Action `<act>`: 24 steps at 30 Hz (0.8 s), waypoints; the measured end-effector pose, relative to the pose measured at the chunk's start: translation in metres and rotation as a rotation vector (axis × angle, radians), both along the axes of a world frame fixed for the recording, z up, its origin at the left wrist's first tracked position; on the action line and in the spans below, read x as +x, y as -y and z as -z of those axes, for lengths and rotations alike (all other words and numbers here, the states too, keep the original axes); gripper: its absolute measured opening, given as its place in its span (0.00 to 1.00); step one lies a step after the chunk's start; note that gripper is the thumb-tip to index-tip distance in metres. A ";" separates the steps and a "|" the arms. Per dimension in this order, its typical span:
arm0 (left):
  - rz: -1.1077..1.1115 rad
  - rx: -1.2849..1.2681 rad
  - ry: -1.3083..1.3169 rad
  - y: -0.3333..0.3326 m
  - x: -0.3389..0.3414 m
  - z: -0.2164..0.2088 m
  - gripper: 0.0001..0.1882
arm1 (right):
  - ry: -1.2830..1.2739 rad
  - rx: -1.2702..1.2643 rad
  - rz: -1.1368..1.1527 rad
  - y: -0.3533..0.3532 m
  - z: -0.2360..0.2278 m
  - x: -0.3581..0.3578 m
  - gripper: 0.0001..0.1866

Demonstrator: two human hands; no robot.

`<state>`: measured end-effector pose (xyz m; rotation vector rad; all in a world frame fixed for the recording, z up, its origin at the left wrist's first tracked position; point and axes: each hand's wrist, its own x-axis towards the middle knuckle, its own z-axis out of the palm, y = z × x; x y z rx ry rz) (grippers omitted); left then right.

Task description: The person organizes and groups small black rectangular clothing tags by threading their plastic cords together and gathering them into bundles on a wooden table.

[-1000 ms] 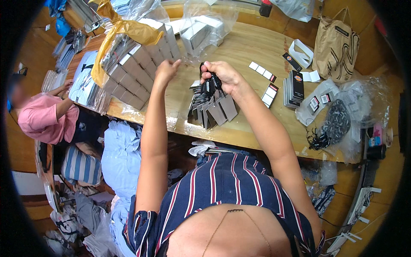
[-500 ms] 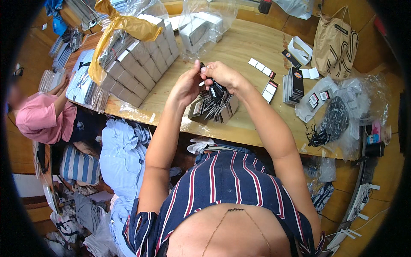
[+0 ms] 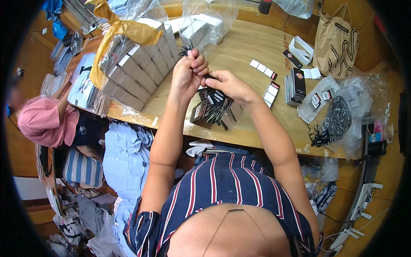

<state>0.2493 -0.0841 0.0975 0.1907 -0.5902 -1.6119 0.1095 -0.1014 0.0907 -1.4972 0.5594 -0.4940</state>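
Both hands' fingers are closed, the left hand (image 3: 187,73) pinching thin black string loops (image 3: 186,50), the right hand (image 3: 227,85) gripping a fanned bunch of dark card tags (image 3: 215,109) hanging just beneath over the wooden tabletop (image 3: 239,51).

Two hands, the left hand (image 3: 186,77) and the right hand (image 3: 227,85), meet above one fanned bundle of dark hang tags (image 3: 215,109) on one wooden bench (image 3: 252,51). Beyond the bundle lie two clear bags of white boxes, the larger (image 3: 137,64) tied with one yellow wrap (image 3: 124,32), the smaller (image 3: 203,25) behind it. Right of the bundle stand one stack of black tags (image 3: 295,85) and one brown paper bag (image 3: 336,43). Between bundle and stack lies a row of four small white labels (image 3: 262,68). Left of the bundle sits one other person in pink (image 3: 43,120).
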 end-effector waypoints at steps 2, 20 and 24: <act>-0.125 0.080 0.154 -0.012 -0.004 -0.014 0.09 | 0.004 -0.245 0.058 0.003 0.000 -0.012 0.17; -0.264 0.067 0.515 -0.004 0.005 -0.044 0.11 | -0.306 -1.184 0.095 0.022 -0.048 -0.040 0.12; 0.051 0.057 0.185 0.008 0.019 -0.028 0.08 | -0.151 -1.683 0.191 -0.003 -0.049 -0.046 0.06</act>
